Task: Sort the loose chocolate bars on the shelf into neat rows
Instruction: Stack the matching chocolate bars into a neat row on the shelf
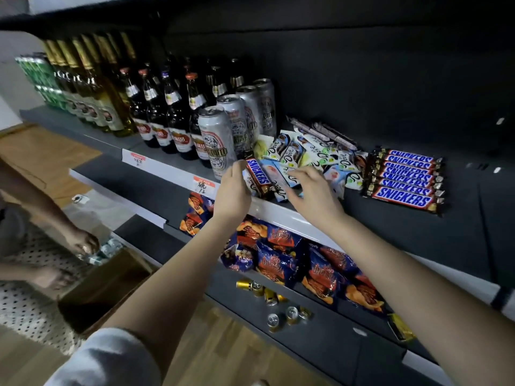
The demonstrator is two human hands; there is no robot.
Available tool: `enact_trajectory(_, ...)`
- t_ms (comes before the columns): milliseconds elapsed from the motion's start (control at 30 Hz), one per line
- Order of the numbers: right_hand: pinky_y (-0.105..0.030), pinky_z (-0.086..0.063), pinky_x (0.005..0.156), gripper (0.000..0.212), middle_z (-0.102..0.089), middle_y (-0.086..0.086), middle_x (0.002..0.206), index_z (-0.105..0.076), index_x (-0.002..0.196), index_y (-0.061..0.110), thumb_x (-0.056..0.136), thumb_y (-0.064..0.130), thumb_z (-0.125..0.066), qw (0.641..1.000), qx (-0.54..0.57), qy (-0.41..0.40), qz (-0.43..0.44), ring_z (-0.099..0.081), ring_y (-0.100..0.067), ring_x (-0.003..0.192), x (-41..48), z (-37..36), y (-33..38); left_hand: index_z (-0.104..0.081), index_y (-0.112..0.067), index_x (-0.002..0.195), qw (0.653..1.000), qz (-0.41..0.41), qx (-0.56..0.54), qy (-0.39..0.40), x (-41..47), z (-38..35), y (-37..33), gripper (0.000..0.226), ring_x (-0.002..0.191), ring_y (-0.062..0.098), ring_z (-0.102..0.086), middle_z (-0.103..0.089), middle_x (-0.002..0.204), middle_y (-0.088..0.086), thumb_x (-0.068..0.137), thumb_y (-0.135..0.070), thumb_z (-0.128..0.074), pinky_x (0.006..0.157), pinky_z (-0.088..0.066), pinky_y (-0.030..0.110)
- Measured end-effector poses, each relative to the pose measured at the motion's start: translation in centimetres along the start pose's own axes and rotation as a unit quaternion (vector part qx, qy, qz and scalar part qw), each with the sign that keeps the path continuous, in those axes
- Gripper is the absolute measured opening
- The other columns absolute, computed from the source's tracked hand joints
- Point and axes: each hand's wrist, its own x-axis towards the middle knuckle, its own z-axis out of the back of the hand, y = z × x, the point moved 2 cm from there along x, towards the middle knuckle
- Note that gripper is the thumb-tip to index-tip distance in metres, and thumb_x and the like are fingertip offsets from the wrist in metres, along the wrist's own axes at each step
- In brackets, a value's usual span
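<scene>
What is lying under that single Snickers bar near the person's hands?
The loose Snickers bar lies on top of pale Dove bars, near the left hand. Whether more lies beneath them is hidden.

Shelf (418, 227): matt dark board. Snickers bars (404, 176), at 3 o'clock: glossy plastic wrappers. Cans (216, 140): brushed metal. Bottles (156, 107): glossy glass. Floor (223, 358): smooth wood. Box (111, 288): matt cardboard.
</scene>
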Motion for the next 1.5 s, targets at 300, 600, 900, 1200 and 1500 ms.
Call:
enact_trajectory(300, -0.033, -0.045, 0.084, 0.053, -0.057, -0.01, 0.122, -0.048, 0.132, 0.014, 0.084, 0.031, -0.062, 0.996, -0.008, 0.064, -0.063, -0.054, -0.028, 0.107, 4.6, -4.8, 3.1, -0.039, -0.011, 0.129, 0.996, -0.071, -0.035, 0.029, 3.3, -0.8, 3.0, 0.047, 0.115, 0.031, -0.049, -0.051, 0.128, 0.013, 0.086, 0.0, -0.053, 0.081, -0.038, 0.03)
enact_trajectory(600, -0.033, -0.047, 0.078, 0.052, -0.057, -0.015, 0.117, -0.04, 0.133, 0.02, 0.085, 0.011, -0.057, 0.997, 0.001, 0.003, -0.078, -0.059, -0.029, 0.09, 4.5, -2.8, 1.4, -0.039, -0.007, 0.133, 0.987, -0.157, -0.032, 0.032, 5.3, -1.9, 2.7, 0.058, 0.135, 0.028, -0.033, -0.044, 0.139, 0.011, 0.081, 0.0, -0.063, 0.108, -0.034, 0.04)
enact_trajectory(900, -0.03, -0.044, 0.093, 0.043, -0.049, -0.013, 0.124, -0.045, 0.129, 0.01, 0.088, 0.005, -0.056, 0.996, -0.042, -0.053, -0.051, -0.057, -0.026, 0.107, 0.5, 2.5, -3.4, -0.06, -0.012, 0.112, 0.971, -0.226, -0.01, 0.073, 7.1, -4.5, -3.0, 0.036, 0.107, 0.028, -0.053, -0.062, 0.111, 0.007, 0.079, -0.024, -0.069, 0.086, -0.043, 0.038)
enact_trajectory(1200, -0.039, -0.046, 0.095, 0.04, -0.056, -0.011, 0.115, -0.056, 0.124, 0.005, 0.086, 0.014, -0.064, 0.976, -0.154, -0.076, -0.136, -0.051, -0.026, 0.11, -5.2, 8.3, -8.2, -0.065, -0.011, 0.104, 0.939, -0.314, -0.071, 0.121, 5.0, -8.9, -10.9, 0.036, 0.1, 0.026, -0.055, -0.065, 0.102, 0.007, 0.074, -0.028, -0.075, 0.085, -0.041, 0.033)
enact_trajectory(1500, -0.028, -0.037, 0.098, 0.035, -0.05, -0.009, 0.124, -0.054, 0.125, 0.006, 0.091, 0.013, -0.056, 0.953, -0.178, -0.071, -0.234, -0.044, -0.023, 0.115, -10.8, 10.9, -11.3, -0.064, -0.015, 0.103, 0.917, -0.36, -0.082, 0.152, 1.3, -12.7, -16.3, 0.038, 0.101, 0.024, -0.052, -0.064, 0.104, 0.003, 0.074, -0.037, -0.074, 0.081, -0.039, 0.033)
